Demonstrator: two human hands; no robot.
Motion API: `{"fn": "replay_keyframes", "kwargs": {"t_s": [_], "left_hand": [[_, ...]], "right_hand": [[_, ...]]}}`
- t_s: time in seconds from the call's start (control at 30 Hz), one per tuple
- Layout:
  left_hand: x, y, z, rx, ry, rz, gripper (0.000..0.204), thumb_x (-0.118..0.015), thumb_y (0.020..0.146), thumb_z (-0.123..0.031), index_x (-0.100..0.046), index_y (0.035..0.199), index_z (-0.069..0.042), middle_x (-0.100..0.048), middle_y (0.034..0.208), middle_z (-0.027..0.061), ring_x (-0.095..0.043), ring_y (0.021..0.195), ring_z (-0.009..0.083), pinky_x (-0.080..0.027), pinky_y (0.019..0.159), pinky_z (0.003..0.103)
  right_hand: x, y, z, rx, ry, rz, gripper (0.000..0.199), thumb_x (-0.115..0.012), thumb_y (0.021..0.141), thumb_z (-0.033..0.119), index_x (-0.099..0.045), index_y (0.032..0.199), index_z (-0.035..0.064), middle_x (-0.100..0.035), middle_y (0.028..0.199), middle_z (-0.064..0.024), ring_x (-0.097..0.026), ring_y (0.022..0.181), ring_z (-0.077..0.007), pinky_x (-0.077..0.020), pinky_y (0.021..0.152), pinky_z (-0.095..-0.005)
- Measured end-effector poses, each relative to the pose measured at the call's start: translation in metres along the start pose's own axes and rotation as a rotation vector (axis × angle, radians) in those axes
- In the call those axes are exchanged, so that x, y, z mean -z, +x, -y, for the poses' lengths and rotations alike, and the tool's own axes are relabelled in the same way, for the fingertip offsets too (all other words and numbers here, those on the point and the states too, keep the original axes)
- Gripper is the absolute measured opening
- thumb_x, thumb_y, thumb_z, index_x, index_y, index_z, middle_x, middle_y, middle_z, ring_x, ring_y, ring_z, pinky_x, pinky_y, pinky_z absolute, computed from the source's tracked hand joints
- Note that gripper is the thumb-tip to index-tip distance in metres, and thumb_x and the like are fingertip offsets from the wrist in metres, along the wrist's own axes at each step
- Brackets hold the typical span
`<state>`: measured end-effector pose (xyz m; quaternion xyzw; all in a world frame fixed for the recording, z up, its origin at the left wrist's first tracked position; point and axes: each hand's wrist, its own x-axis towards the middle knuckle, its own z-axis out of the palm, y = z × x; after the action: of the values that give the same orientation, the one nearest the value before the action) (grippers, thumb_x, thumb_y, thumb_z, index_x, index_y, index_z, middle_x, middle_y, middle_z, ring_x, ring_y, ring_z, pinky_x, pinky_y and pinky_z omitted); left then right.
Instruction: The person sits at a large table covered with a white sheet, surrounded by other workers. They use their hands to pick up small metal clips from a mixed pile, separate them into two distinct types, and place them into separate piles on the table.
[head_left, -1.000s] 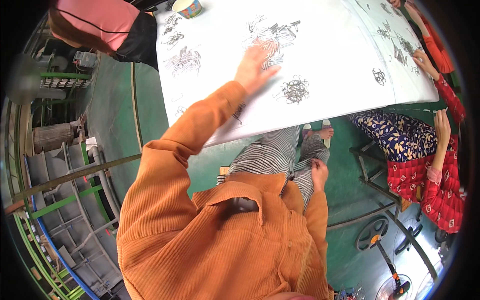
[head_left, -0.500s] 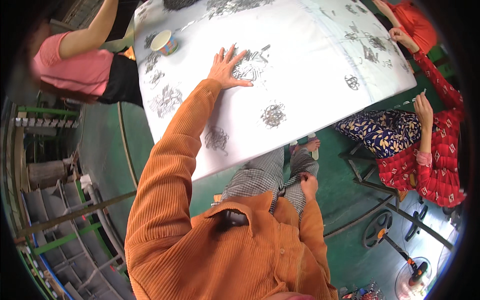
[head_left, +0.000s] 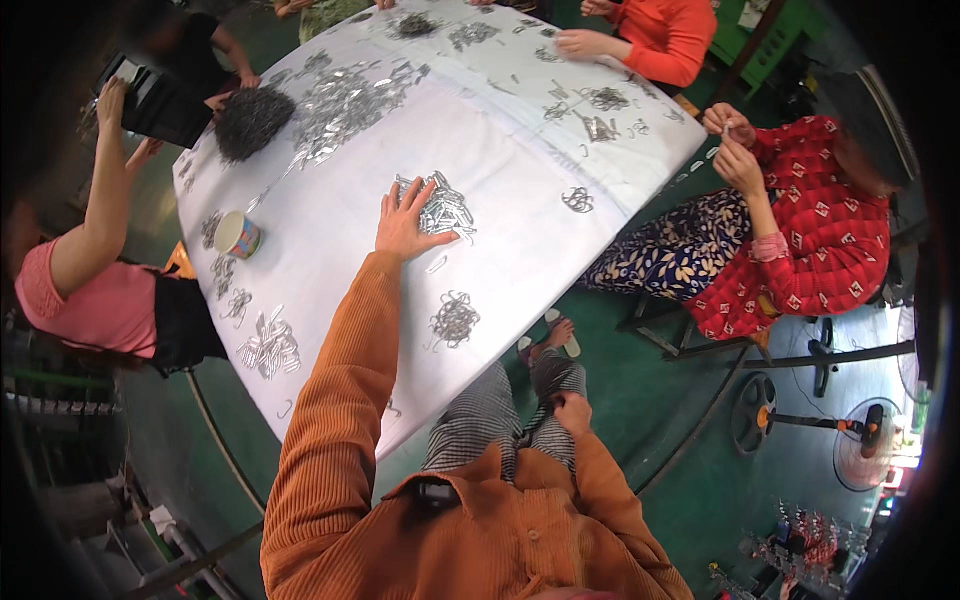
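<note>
My left hand lies on the white-covered table, fingers spread and open. Its fingertips and thumb touch the left and near edges of a heap of small silvery metal strips. One loose strip rests just below the thumb. Nearer to me sits a heap of thin bent wire hooks. Down by my knee, my right hand rests on the checked trousers with curled fingers. Whether it holds anything is hidden.
A paper cup stands at the left, near more strips. Beyond lie a dark wire mound and a wide strip spread. People sit around the table; a person in red is at the right. A fan stands behind.
The view has shifted, showing more of the table's far side. My left hand remains at the strip heap; my right stays by my knee. The red-clad person's hands have come together.
</note>
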<state>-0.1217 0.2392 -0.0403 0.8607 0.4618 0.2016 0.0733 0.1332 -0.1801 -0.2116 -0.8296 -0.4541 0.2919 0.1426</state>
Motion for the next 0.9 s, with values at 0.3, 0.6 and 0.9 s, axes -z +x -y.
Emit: {"fn": "replay_keyframes", "kwargs": {"t_s": [0.3,0.6,0.9], "left_hand": [[-0.020,0.025,-0.046,0.070,-0.003,-0.020,0.107,-0.070,0.062,-0.074,-0.036,0.149,-0.022,-0.034,0.153,0.0097,-0.020,0.141,0.0470,-0.018,0.115,0.056],[0.068,0.003,-0.064,-0.113,-0.524,0.078,0.053,-0.057,0.092,-0.040,-0.050,0.139,-0.015,-0.043,0.147,0.0141,-0.033,0.139,0.0364,-0.024,0.115,0.050],[0.059,-0.150,-0.111,-0.644,-0.083,0.370,0.052,-0.053,0.093,-0.050,-0.045,0.141,-0.032,-0.032,0.154,-0.0005,-0.025,0.144,0.0264,-0.016,0.119,0.053]], "right_hand": [[0.009,-0.012,0.004,-0.039,0.009,-0.030,0.019,-0.061,0.081,0.019,-0.074,0.095,0.0150,-0.070,0.090,-0.0149,-0.066,0.088,-0.0359,-0.0518,0.079,-0.0444],[-0.006,-0.008,-0.024,0.075,0.160,-0.071,0.016,-0.064,0.083,0.018,-0.073,0.094,0.0088,-0.070,0.085,-0.0151,-0.068,0.079,-0.0315,-0.0524,0.072,-0.0388],[0.006,-0.017,-0.034,0.137,0.216,-0.039,0.014,-0.065,0.083,0.012,-0.072,0.093,0.0056,-0.071,0.080,-0.0133,-0.069,0.073,-0.0260,-0.0521,0.069,-0.0347]]}}
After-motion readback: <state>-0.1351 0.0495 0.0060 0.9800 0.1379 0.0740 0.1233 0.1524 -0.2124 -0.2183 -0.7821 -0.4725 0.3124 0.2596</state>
